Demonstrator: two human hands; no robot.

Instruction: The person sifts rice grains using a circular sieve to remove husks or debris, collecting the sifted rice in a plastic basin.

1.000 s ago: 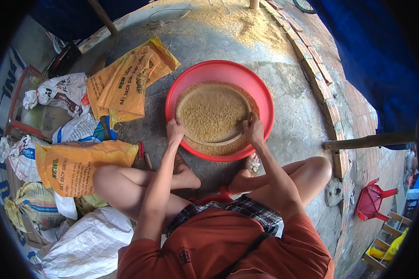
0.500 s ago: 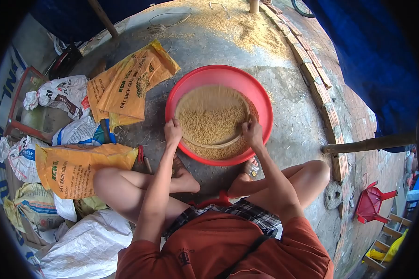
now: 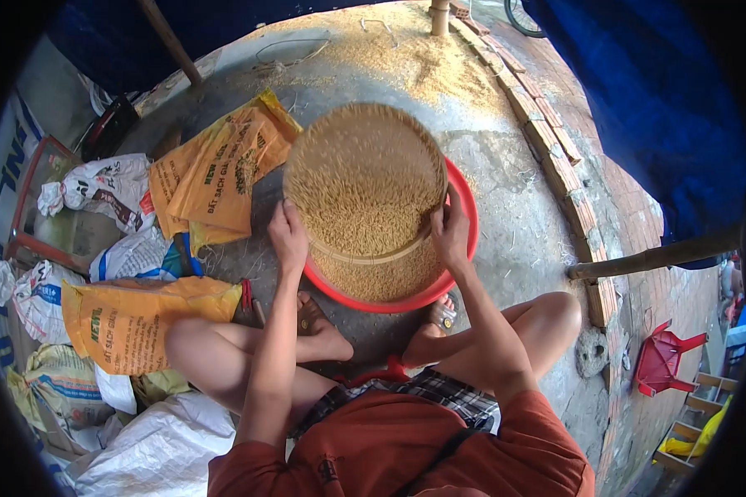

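Note:
Between my two hands I hold a round, shallow winnowing basket (image 3: 365,137) above the basin. My left hand (image 3: 288,234) is closed on its left rim, and my right hand (image 3: 450,232) grips the right rim. Golden grain (image 3: 365,219) lies thick in the near half of the basket, while toward the far half the kernels look scattered and blurred by motion. Below is a wide red basin (image 3: 470,224) on the floor; more grain (image 3: 373,280) shows in its near part. The basket covers much of the basin's far side.
Orange printed sacks (image 3: 215,170) and white sacks (image 3: 112,186) lie on the left. A row of bricks (image 3: 555,161) runs along the right, with a wooden pole (image 3: 655,253) and a red plastic stool (image 3: 665,360) beyond. Grain is spread on the far floor (image 3: 423,62).
The basket has risen out of the basin and moved away from me, both hands going with it. Its grain now looks more scattered toward the far side.

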